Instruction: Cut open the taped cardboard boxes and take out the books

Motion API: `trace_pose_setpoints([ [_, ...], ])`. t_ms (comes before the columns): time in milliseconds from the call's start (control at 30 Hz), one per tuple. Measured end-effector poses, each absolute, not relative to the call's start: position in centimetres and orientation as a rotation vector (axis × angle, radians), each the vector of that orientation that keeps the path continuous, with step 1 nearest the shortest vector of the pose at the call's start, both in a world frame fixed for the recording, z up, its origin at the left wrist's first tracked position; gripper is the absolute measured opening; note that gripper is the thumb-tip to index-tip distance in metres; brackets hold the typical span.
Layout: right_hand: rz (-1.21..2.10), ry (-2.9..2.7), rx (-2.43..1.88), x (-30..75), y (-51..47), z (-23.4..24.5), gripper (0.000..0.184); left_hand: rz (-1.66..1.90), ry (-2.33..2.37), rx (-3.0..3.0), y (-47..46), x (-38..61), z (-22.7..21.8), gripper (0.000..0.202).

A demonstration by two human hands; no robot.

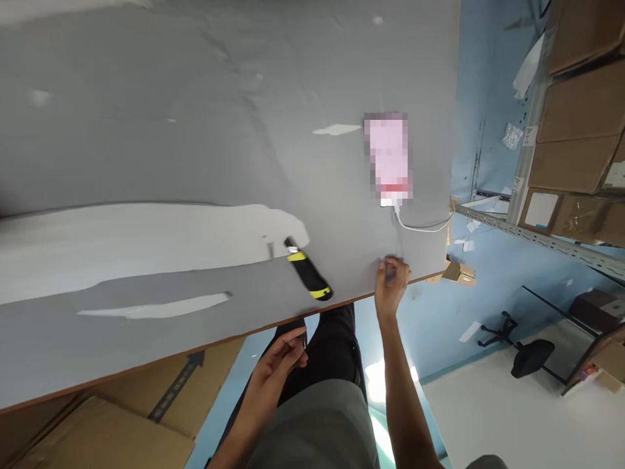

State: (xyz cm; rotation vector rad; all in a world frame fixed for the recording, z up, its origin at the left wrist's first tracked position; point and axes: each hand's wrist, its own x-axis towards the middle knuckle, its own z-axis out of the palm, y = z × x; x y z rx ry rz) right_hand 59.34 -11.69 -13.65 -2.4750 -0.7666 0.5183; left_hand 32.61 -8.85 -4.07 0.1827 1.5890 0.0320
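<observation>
right hand [390,286] touches table [195,98] edge near the knife [308,277].

Left hand [282,360]: held low and close to the body, back of hand up, fingers loosely bent and pointing forward, thumb alongside, nothing gripped. Left forearm [240,435] rises from the lower frame edge, angled right. Right hand [390,284]: raised higher and further forward, wrist straight, fingers [401,268] drawn together in a pinch. Right forearm [398,391] bare, near vertical, elbow out of frame.
</observation>
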Motion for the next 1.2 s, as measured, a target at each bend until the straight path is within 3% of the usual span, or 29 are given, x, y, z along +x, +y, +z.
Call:
trace_pose_setpoints([
  [200,0.512,-0.794,-2.395,54.0,-7.7,-10.6,0.046,0.360,1.641,0.161,-5.1,22.5,-1.9,0.053],
  [433,0.554,-0.950,-2.152,37.4,-1.6,-6.3,0.048,0.645,1.609,0.289,0.6,7.2,-1.6,0.060],
  [733,0.693,-1.426,-1.909,19.4,9.8,-1.3,0.041,1.052,1.813,0.988,9.5,-7.2,0.8,0.039],
  [800,0.833,-1.509,-1.991,16.6,12.1,-0.4,0.035,1.050,1.875,1.167,11.7,-7.4,1.2,0.049],
  [933,1.114,-1.521,-2.193,12.4,14.7,0.6,0.026,0.850,1.940,1.107,15.8,-6.2,1.3,0.090],
  [1200,1.068,-1.512,-2.164,10.7,10.2,0.1,0.027,0.832,1.848,0.914,12.8,-7.6,0.0,0.096],
])
